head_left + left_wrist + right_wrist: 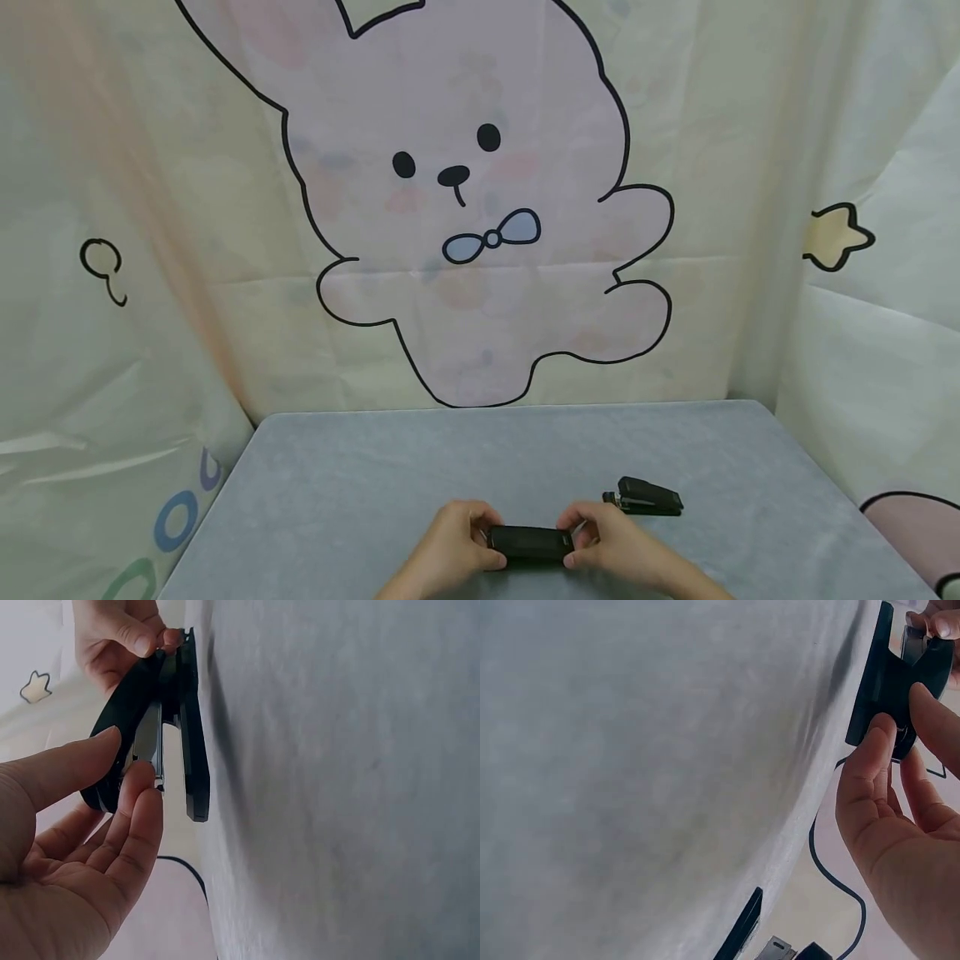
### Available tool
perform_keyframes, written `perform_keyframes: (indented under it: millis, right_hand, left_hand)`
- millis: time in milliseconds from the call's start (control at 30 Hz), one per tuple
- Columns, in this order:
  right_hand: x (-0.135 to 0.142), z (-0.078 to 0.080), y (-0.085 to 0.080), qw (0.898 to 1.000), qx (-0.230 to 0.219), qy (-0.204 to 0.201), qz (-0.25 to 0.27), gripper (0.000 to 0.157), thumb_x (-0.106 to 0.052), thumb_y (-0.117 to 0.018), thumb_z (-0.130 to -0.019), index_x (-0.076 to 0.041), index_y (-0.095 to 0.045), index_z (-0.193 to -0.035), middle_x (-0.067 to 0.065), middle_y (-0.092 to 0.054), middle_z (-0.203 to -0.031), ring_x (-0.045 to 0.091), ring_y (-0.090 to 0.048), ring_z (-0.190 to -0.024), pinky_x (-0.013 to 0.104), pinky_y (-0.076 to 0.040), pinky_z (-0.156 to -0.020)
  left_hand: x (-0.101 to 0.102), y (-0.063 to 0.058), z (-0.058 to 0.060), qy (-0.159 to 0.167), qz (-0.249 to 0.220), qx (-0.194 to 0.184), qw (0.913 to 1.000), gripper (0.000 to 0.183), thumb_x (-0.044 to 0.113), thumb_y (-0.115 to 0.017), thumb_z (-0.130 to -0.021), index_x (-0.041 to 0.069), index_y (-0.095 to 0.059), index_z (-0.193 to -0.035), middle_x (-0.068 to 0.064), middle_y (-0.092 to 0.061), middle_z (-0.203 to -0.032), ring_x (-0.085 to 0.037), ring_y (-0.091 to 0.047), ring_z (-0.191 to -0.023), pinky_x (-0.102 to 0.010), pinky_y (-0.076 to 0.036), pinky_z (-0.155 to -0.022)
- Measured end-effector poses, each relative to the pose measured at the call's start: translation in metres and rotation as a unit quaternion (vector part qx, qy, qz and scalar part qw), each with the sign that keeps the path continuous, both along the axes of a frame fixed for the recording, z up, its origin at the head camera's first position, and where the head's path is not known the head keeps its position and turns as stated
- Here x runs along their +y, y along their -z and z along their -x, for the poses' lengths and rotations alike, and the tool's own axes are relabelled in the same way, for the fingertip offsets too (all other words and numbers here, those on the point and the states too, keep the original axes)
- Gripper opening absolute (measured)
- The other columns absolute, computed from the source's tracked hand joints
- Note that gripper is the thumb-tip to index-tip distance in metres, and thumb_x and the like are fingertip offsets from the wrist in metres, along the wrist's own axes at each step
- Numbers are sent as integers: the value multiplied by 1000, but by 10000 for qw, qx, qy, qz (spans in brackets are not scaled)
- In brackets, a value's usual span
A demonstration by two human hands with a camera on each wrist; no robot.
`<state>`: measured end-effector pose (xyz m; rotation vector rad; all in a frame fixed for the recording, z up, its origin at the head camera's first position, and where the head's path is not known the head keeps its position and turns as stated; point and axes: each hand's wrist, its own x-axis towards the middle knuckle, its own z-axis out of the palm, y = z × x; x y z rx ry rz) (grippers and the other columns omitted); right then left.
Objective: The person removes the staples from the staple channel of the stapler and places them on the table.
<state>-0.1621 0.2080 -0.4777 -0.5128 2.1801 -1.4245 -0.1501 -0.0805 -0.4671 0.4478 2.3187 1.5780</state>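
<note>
A black stapler (530,543) is held lengthwise between both hands, low over the table near its front. My left hand (452,540) pinches the front end: in the left wrist view the thumb lies on the top cover and curled fingers (142,802) are at the metal magazine. Below it, the base (193,742) stands apart, leaving a gap. My right hand (613,542) grips the rear hinge end, thumb and fingers on either side of it in the right wrist view. Just behind the right hand, a second black stapler (651,498) rests on the table.
A grey cloth covers the table (337,475). Behind it hangs a pale curtain (697,308) with a cartoon animal drawing, and similar curtains close off the left and right sides. The second stapler's parts also show at the bottom of the right wrist view.
</note>
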Motion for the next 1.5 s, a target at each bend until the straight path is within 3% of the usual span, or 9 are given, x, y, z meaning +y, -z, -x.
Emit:
perform_keyframes:
  millis: [267,500,633,733,833,933,1033,1200,1500]
  right_hand:
    - [12,0,16,9996,-164,-241,-35,33,-13,-85,-87,-6,-67,-113,2,-66,-82,16,-61,-74,29,-50,-66]
    - [33,24,83,9983,-398,-359,233,39,-22,-88,-85,-12,-69,-117,3,-69,-88,16,-65,-76,29,-54,-67]
    - [41,32,102,9978,-432,-391,319,42,-23,-90,-83,-12,-69,-118,5,-69,-91,18,-65,-77,31,-54,-68]
    - [39,27,84,9983,-130,-562,86,41,-25,-88,-86,-12,-68,-119,1,-68,-96,16,-64,-81,31,-53,-70]
    - [29,16,50,9975,193,-647,-221,39,-25,-86,-88,-11,-68,-119,-1,-67,-106,13,-62,-89,30,-53,-75]
    - [14,4,17,9972,413,-508,-354,36,-20,-85,-89,-9,-69,-119,0,-67,-114,13,-61,-95,30,-52,-77]
    - [2,-4,-2,9981,444,-303,-310,33,-14,-84,-89,-8,-70,-119,3,-67,-116,14,-61,-97,30,-52,-75]
    - [-12,-5,-9,9979,490,-235,-354,32,-11,-83,-90,-8,-72,-120,3,-68,-116,15,-62,-98,30,-51,-75]
    - [-31,-5,-6,9974,600,-341,-213,32,-11,-84,-88,-9,-73,-119,0,-70,-113,12,-64,-95,30,-53,-78]
  left_hand:
    - [6,3,-9,61,-77,-219,9997,29,-11,-86,-72,8,-74,-91,0,-65,-73,-12,-57,-58,-24,-44,-55]
    - [8,9,-10,35,-58,-412,9991,30,-14,-83,-73,6,-72,-92,-2,-66,-78,-15,-58,-61,-25,-46,-56]
    - [11,13,-9,31,-74,-471,9989,30,-13,-84,-72,7,-73,-91,-2,-66,-77,-15,-59,-61,-26,-46,-56]
    - [9,19,-6,143,-11,-470,9988,32,-11,-85,-72,9,-73,-95,0,-67,-81,-14,-61,-63,-27,-49,-58]
    - [2,29,0,304,116,-564,9979,38,-9,-82,-74,10,-75,-106,4,-67,-92,-14,-65,-66,-28,-53,-61]
    - [-6,36,6,399,49,-570,9976,47,-15,-74,-73,8,-74,-115,3,-67,-97,-14,-67,-69,-30,-54,-64]
    - [-11,36,8,407,25,-561,9976,48,-18,-72,-71,2,-74,-115,-1,-68,-94,-17,-66,-72,-32,-54,-65]
    - [-10,27,7,1,535,-778,9955,37,-9,-84,-70,4,-77,-104,1,-69,-84,-15,-63,-77,-31,-52,-67]
    - [-10,17,-2,-513,298,-725,9956,30,-19,-78,-63,2,-75,-84,-3,-59,-66,-16,-51,-59,-29,-41,-56]
